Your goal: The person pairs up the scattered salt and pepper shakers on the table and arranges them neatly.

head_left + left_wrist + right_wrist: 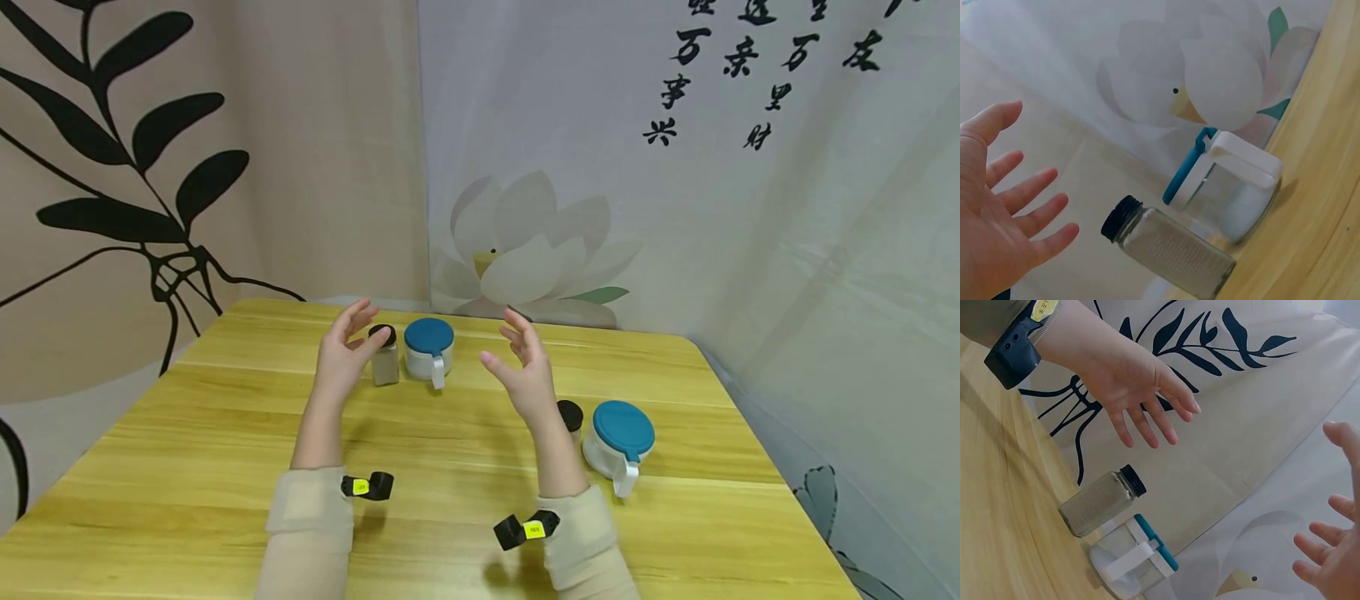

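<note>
My left hand [343, 354] hovers above the table with its fingers spread and loosely bent. Just beyond it stands a square glass jar [386, 368] with a black lid, its top partly covered by the thumb in the head view. To the right of that jar is a clear seasoning pot [429, 340] with a blue lid and white handle; the left wrist view shows white contents in the pot [1238, 209]. Also raised, my right hand [528, 375] has its fingers apart, holding nothing. A second black-lidded jar [571, 415] is partly hidden behind the right wrist.
Beside the second jar stands another blue-lidded pot [622, 433], its white handle facing me. The wooden table [450, 442] ends at a fabric backdrop [360, 167] printed with plants and a lotus. Each wrist wears a black camera [367, 486].
</note>
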A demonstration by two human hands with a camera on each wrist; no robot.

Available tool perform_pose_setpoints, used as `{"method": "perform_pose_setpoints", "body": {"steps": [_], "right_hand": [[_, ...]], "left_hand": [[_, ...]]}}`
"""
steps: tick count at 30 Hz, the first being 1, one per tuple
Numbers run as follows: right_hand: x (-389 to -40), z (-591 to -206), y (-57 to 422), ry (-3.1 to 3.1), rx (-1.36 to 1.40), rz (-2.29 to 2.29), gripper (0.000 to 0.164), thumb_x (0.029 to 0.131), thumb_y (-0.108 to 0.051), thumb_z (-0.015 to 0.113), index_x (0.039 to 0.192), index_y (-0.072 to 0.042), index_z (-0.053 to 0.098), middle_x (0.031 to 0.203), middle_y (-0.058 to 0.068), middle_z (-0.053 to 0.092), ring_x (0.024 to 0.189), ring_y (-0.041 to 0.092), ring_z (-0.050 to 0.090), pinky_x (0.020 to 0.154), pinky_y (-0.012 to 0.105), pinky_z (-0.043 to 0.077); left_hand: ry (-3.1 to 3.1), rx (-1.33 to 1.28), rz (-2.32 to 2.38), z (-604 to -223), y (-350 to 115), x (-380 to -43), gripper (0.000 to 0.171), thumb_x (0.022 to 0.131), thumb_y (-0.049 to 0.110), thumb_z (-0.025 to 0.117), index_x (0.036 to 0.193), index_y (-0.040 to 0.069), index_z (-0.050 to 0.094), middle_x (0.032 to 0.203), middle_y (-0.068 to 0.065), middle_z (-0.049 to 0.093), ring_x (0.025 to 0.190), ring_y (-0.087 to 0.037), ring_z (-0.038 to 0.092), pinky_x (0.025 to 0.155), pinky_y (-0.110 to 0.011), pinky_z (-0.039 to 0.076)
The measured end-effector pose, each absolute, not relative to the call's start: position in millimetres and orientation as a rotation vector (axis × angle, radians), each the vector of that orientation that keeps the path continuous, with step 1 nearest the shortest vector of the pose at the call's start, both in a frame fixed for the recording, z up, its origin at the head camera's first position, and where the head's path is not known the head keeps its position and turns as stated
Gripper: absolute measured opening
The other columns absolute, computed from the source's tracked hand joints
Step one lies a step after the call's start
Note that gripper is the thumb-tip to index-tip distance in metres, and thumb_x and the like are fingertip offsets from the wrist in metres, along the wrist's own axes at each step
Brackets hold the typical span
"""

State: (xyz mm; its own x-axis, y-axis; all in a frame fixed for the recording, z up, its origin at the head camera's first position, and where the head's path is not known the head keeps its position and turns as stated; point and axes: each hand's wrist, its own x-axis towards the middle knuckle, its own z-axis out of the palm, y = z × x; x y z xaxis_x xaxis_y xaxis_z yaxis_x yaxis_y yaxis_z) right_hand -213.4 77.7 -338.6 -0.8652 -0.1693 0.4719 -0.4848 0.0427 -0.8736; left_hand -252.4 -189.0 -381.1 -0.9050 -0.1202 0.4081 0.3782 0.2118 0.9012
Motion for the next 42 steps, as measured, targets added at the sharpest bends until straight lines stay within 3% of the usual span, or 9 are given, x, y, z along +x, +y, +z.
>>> {"method": "perform_pose_setpoints", "body": {"steps": [6,16,24,27,31,42], "right_hand": [[-218,-345,76,-2.124,0.633,1.903,0.066,0.09,-0.009,0.066,0.146,0.0,0.032,0.147,0.018,0.034,0.133,0.037,0.033,0.11,0.048,0.022],[-222,-352,70,-2.141,0.596,1.914,0.066,0.09,-0.01,0.067,0.145,0.001,0.033,0.148,0.016,0.033,0.132,0.035,0.036,0.109,0.05,0.023],[-247,-384,67,-2.124,0.573,1.906,0.068,0.088,-0.016,0.071,0.146,-0.008,0.036,0.148,0.007,0.036,0.131,0.031,0.039,0.109,0.046,0.025],[-241,-378,65,-2.126,0.57,1.897,0.067,0.088,-0.014,0.07,0.145,-0.005,0.036,0.148,0.01,0.036,0.13,0.032,0.04,0.108,0.047,0.026],[-229,-364,62,-2.143,0.58,1.897,0.065,0.089,-0.009,0.069,0.143,0.003,0.035,0.147,0.019,0.035,0.129,0.036,0.039,0.108,0.051,0.026],[-233,-370,58,-2.17,0.551,1.911,0.066,0.088,-0.01,0.069,0.143,0.002,0.035,0.146,0.019,0.036,0.13,0.039,0.038,0.107,0.051,0.027]], "left_hand": [[-2.078,-0.216,-1.792,-383,-190,-252,0.061,0.091,0.024,0.067,0.145,0.012,0.04,0.139,-0.015,0.048,0.131,-0.027,0.039,0.104,-0.049,0.031],[-2.077,-0.138,-1.819,-364,-182,-234,0.058,0.093,0.008,0.063,0.144,0.0,0.037,0.14,-0.023,0.044,0.132,-0.035,0.035,0.104,-0.05,0.032],[-2.06,-0.052,-1.853,-391,-191,-254,0.063,0.091,0.019,0.068,0.146,0.01,0.039,0.142,-0.014,0.045,0.132,-0.029,0.036,0.104,-0.046,0.034],[-2.069,-0.026,-1.867,-393,-191,-255,0.064,0.091,0.021,0.069,0.147,0.012,0.039,0.143,-0.011,0.045,0.132,-0.026,0.037,0.104,-0.045,0.034],[-2.073,-0.003,-1.902,-382,-188,-247,0.062,0.092,0.014,0.066,0.146,0.007,0.037,0.144,-0.016,0.043,0.133,-0.03,0.035,0.105,-0.046,0.033],[-2.049,0.01,-1.903,-415,-197,-270,0.064,0.092,0.023,0.067,0.147,0.013,0.038,0.143,-0.012,0.044,0.133,-0.026,0.037,0.107,-0.047,0.028]]}}
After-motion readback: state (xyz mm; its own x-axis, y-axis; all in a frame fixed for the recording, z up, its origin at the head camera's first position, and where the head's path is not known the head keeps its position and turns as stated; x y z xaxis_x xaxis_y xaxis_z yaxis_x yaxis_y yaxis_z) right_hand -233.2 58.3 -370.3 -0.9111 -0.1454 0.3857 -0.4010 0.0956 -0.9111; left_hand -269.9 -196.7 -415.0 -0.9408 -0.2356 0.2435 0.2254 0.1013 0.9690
